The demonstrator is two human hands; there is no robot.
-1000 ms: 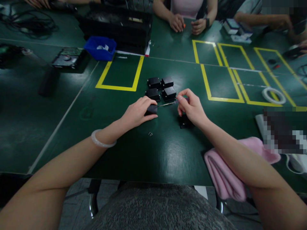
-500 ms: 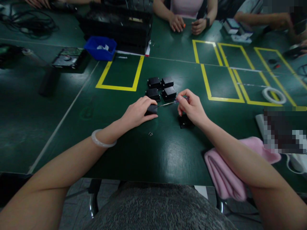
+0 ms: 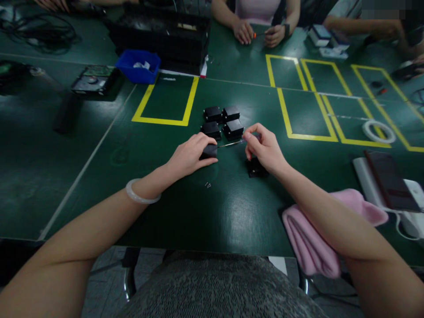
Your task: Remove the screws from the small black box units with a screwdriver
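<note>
My left hand (image 3: pixel 194 154) is closed around a small black box (image 3: pixel 210 151), which rests on the green table. Between the fingers of my right hand (image 3: pixel 263 148) is a screwdriver (image 3: pixel 232 143); its thin metal shaft points left and its tip meets the right side of that box. Partly under my right hand lies a black part (image 3: pixel 255 168), its far portion covered. Just beyond my hands, several similar black boxes (image 3: pixel 233 128) stand grouped in two rows. A few tiny screws (image 3: pixel 208 185) lie on the table nearer to me.
A pink cloth (image 3: pixel 313 238) hangs over the front edge under my right forearm. At right are a dark phone (image 3: pixel 391 181) and a roll of white tape (image 3: pixel 378 132). A blue bin (image 3: pixel 139 66) and a long black crate (image 3: pixel 162 39) stand at back left. Another person's hands (image 3: pixel 243 32) are across the table.
My hands, the box and the screwdriver look almost unmoved. Across the table, the other person's hands have barely shifted.
</note>
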